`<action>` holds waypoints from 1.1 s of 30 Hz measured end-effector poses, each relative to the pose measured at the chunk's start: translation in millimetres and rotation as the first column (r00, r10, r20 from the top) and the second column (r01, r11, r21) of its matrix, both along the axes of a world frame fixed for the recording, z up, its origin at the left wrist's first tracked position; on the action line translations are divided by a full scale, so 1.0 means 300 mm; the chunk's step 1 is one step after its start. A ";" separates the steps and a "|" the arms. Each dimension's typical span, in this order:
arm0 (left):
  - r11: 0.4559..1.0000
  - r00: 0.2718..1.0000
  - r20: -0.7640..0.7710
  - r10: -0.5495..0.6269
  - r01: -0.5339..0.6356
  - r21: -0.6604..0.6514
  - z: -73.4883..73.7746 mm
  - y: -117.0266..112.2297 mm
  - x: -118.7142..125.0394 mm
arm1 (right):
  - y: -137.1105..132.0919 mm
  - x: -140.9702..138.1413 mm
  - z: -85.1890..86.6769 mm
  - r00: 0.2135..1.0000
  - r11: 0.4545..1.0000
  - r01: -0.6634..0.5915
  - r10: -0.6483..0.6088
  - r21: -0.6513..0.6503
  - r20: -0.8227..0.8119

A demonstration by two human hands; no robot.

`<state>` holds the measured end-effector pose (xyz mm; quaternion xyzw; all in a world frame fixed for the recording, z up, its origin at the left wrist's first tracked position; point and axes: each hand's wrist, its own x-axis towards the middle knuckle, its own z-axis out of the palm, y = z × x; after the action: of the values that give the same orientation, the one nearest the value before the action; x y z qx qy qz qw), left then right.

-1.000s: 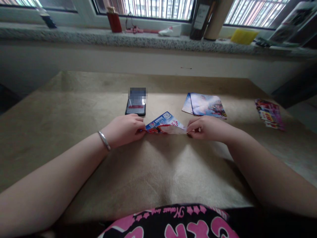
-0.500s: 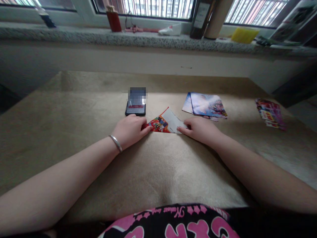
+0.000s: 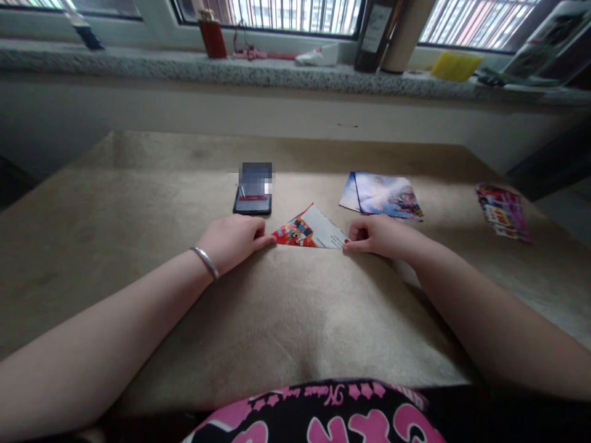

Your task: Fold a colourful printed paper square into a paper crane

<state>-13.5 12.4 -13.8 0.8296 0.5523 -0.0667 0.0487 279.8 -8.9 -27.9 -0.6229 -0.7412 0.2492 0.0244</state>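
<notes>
A sheet of printed paper (image 3: 314, 231), folded into a triangle, lies on the table with its long edge toward me and its peak pointing away. Its left part is red with colourful cartoon figures, its right part white with small print. My left hand (image 3: 237, 240), with a silver bangle at the wrist, pinches the left corner. At the right corner, my right hand (image 3: 376, 237) pinches the paper between thumb and curled fingers. Just beyond my left hand is a dark phone (image 3: 253, 200), its upper part pixelated.
Past my right hand lie several blue-and-white picture sheets (image 3: 388, 195). Farther right is a fanned pile of red and pink printed papers (image 3: 503, 212). The tan table (image 3: 295, 320) ends at a wall below a granite windowsill (image 3: 161, 67) holding a red bottle (image 3: 212, 37) and a yellow block (image 3: 456, 65).
My hands have moved slightly apart, out to the two corners of the folded paper. More of its printed face shows, and its peak sits a little lower.
</notes>
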 end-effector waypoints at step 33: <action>0.789 0.852 0.075 -0.518 0.442 0.427 -0.032 0.013 -0.032 | -0.045 -0.019 0.005 0.841 0.727 -0.419 0.537 0.544 -0.069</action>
<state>-23.1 16.2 -23.4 0.9375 0.3171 0.1145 -0.0861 274.0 -22.5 -26.5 -0.3482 -0.9081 0.1103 0.2048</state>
